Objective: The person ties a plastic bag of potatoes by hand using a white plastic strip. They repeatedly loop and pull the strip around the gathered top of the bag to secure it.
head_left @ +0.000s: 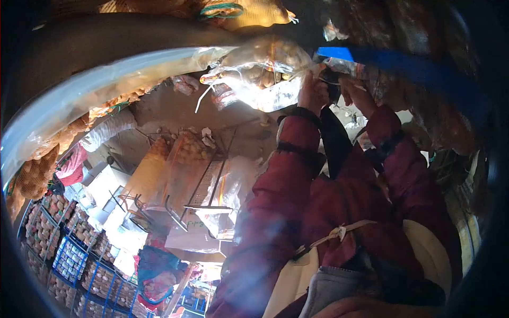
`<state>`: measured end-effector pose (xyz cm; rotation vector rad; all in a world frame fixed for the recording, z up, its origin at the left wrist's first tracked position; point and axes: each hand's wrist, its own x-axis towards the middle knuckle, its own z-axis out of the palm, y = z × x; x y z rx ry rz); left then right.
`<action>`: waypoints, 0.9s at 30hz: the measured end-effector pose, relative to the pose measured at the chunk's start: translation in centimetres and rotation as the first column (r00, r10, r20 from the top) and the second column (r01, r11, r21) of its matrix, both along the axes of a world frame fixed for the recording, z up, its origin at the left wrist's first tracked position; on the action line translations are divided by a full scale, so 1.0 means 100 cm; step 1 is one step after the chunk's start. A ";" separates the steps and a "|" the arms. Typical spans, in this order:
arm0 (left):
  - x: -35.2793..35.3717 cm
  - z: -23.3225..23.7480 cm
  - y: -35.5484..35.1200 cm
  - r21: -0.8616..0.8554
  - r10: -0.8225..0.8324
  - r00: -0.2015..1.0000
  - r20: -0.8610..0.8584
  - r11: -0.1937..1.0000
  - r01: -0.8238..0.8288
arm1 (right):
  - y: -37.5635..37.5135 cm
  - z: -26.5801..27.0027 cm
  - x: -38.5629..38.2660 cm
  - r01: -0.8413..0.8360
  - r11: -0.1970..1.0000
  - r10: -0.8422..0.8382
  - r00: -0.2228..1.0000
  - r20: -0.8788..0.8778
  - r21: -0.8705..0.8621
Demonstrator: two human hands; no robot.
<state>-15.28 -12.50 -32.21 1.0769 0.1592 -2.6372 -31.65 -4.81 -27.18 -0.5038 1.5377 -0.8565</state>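
Observation:
A clear plastic bag [260, 79] of brownish, round produce, looking like potatoes, lies at the top centre in bright light. My left hand [314, 94] is closed at the bag's right end, fingers gathered on its plastic. Close beside it, my right hand [359, 96] has its fingers curled in, and I cannot tell what is in them. Something dark [333, 85] sits between the two hands, with a thin pale strand across it. Loose white string [201, 99] hangs from the bag's left side.
Tall filled sacks [185, 153] stand by a metal-framed cart [207, 185] at centre left. Stacked blue crates [71, 259] of produce fill the lower left. Orange mesh sacks [37, 172] line the left edge. A blue strip [403, 69] crosses the upper right.

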 end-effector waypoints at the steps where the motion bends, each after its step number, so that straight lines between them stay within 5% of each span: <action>1: -0.008 -0.002 -0.001 -0.066 0.056 0.997 0.044 0.996 -0.053 | -0.004 0.002 0.001 -0.012 1.000 0.012 1.000 0.002 0.005; 5: -0.006 0.002 0.004 -0.078 0.136 0.979 0.150 0.989 -0.126 | -0.004 -0.023 0.001 0.098 0.993 -0.093 0.993 -0.068 0.060; 7: 0.005 0.002 0.007 -0.409 -0.081 0.863 0.498 0.856 0.317 | -0.006 -0.031 0.002 0.144 0.987 -0.141 0.989 -0.045 0.068; 8: 0.015 0.002 0.008 -0.405 -0.081 0.862 0.501 0.858 0.316 | -0.005 -0.034 0.003 0.143 0.990 -0.142 0.989 -0.040 0.006; 10: 0.039 0.015 0.004 -0.751 0.128 0.741 0.659 0.164 0.639 | -0.008 -0.031 0.001 0.142 0.989 -0.144 0.989 -0.035 -0.051; 12: 0.036 0.047 0.000 -0.650 0.424 0.520 0.742 0.261 0.714 | -0.018 -0.023 -0.009 0.088 0.996 -0.089 0.991 -0.099 -0.023; 13: 0.036 0.064 -0.012 -0.575 0.459 0.474 0.752 0.105 0.811 | -0.021 -0.018 -0.011 0.094 0.995 -0.096 0.990 -0.102 -0.023; 14: 0.032 0.067 -0.021 -0.578 0.455 0.480 0.750 0.100 0.810 | -0.025 -0.014 -0.012 0.139 0.990 -0.139 0.990 -0.022 0.004; 16: 0.022 0.064 -0.034 -0.477 0.092 0.471 0.878 0.067 0.876 | -0.035 -0.001 -0.008 0.183 0.982 -0.185 0.981 0.059 0.036; 17: 0.012 0.061 -0.037 -0.371 0.078 0.372 0.925 -0.026 0.928 | -0.042 0.007 -0.004 0.225 0.973 -0.227 0.974 0.029 0.044; 19: 0.005 0.045 -0.038 -0.374 0.057 0.379 0.924 -0.086 0.924 | -0.057 0.022 -0.001 0.266 0.963 -0.266 0.964 0.001 0.047; 21: 0.007 0.034 -0.032 -0.409 0.081 0.421 0.903 -0.129 0.903 | -0.070 0.031 0.001 0.381 0.921 -0.386 0.864 0.323 0.080; 22: 0.012 0.030 -0.027 -0.406 0.077 0.418 0.905 -0.132 0.904 | -0.073 0.028 0.007 0.385 0.919 -0.391 0.861 0.325 0.084; 24: 0.018 0.029 -0.023 -0.556 0.219 0.568 0.793 -0.119 0.823 | -0.081 0.017 0.015 0.477 0.869 -0.431 0.595 0.678 0.134; 25: 0.022 0.032 -0.021 -0.552 0.221 0.566 0.794 -0.125 0.824 | -0.084 0.008 0.014 0.480 0.867 -0.430 0.590 0.683 0.132; 27: 0.031 0.038 -0.017 -0.696 0.259 0.680 0.686 -0.040 0.717 | -0.092 -0.014 0.009 0.328 0.945 -0.208 0.551 0.808 0.020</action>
